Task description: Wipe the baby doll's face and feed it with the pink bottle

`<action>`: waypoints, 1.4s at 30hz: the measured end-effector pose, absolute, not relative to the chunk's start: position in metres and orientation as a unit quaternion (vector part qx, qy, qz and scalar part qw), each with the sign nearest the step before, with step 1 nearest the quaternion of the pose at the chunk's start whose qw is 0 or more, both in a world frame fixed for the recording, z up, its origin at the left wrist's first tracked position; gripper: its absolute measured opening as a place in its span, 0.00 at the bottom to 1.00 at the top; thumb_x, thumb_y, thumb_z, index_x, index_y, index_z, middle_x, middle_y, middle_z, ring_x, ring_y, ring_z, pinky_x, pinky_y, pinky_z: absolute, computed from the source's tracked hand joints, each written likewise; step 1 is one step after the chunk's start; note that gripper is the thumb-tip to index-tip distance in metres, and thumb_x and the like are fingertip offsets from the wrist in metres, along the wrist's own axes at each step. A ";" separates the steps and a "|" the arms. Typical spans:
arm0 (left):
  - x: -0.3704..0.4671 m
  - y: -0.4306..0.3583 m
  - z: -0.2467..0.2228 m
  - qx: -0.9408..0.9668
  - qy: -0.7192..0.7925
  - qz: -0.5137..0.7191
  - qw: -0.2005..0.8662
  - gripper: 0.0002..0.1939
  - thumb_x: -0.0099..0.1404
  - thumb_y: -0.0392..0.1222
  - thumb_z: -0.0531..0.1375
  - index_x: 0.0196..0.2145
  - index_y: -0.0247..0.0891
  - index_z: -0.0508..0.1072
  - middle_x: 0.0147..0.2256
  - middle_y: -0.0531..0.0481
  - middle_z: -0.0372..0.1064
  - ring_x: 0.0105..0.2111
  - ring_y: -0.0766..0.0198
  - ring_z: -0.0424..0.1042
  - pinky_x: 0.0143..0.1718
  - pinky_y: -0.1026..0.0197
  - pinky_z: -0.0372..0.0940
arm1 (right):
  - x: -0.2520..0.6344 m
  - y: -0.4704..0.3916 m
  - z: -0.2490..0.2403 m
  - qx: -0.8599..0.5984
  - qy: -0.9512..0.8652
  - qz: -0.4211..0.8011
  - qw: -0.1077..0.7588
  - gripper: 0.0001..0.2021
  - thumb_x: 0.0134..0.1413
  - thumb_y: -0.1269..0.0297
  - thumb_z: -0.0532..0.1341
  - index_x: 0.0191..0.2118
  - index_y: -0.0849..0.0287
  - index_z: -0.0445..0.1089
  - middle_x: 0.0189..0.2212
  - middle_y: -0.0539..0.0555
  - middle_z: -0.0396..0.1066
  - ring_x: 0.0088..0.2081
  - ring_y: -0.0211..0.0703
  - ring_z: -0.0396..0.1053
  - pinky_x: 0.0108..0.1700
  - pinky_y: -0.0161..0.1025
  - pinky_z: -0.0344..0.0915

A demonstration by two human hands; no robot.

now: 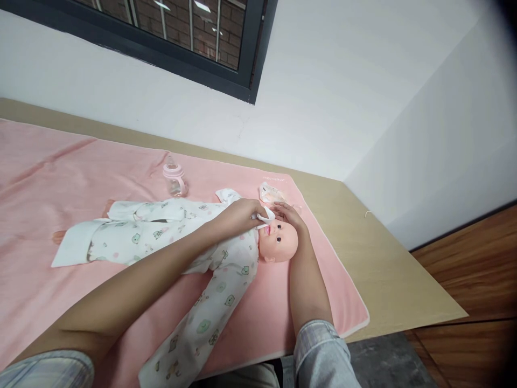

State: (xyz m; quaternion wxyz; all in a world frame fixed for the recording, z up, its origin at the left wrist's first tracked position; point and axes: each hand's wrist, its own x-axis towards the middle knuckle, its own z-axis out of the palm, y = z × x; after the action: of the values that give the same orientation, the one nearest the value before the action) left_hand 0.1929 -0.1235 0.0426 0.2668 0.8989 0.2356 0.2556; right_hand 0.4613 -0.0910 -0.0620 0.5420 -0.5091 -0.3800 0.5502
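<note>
A baby doll [283, 242] lies on its back in white printed clothes [230, 258], with its head to the right. My left hand [242, 213] reaches over the doll's chest. Pinched in its fingers is a folded white tissue [266, 216], held against the doll's cheek beside the mouth. My right hand [288, 214] rests along the far side of the doll's head, fingers stretched out and slightly curved. That forearm runs past the crown of the head. Part of the doll's face is hidden by the tissue and my hands.
A pink blanket [100, 172] covers much of the wooden table [343, 231]. Beyond the doll's legs stands a baby bottle [174, 178] with a pink collar. Just past my right hand lies a small white packet [271, 192]. A wall and a dark-framed window [246, 81] rise behind.
</note>
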 end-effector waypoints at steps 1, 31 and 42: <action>0.193 -0.124 0.043 0.896 0.236 0.262 0.270 0.08 0.61 0.37 0.59 0.35 0.39 0.80 0.37 0.50 0.76 0.38 0.59 0.73 0.38 0.63 0.61 | 0.461 -0.092 -0.061 -0.511 -0.377 0.550 0.543 0.10 0.52 0.69 0.63 0.42 0.58 0.69 0.35 0.53 0.77 0.37 0.39 0.76 0.54 0.43 0.71; 0.195 -0.136 0.047 0.916 0.216 0.240 0.236 0.16 0.61 0.33 0.53 0.37 0.41 0.80 0.37 0.49 0.75 0.38 0.58 0.73 0.39 0.63 0.64 | 0.460 -0.091 -0.063 -0.518 -0.372 0.546 0.543 0.08 0.55 0.70 0.62 0.42 0.59 0.70 0.36 0.54 0.78 0.37 0.40 0.76 0.53 0.44 0.71; 0.178 -0.120 0.059 0.906 0.255 0.289 0.175 0.14 0.61 0.32 0.57 0.39 0.41 0.81 0.48 0.46 0.70 0.48 0.54 0.69 0.52 0.55 0.62 | 0.436 -0.116 0.021 -0.445 -0.601 0.453 0.487 0.12 0.53 0.57 0.66 0.42 0.55 0.75 0.52 0.54 0.72 0.49 0.44 0.72 0.56 0.46 0.66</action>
State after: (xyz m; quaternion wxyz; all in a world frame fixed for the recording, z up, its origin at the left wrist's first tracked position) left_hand 0.1777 -0.1203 0.0590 0.1747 0.9059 0.2553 0.2894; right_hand 0.4363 -0.1162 0.0206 0.4866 -0.4447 -0.6005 0.4526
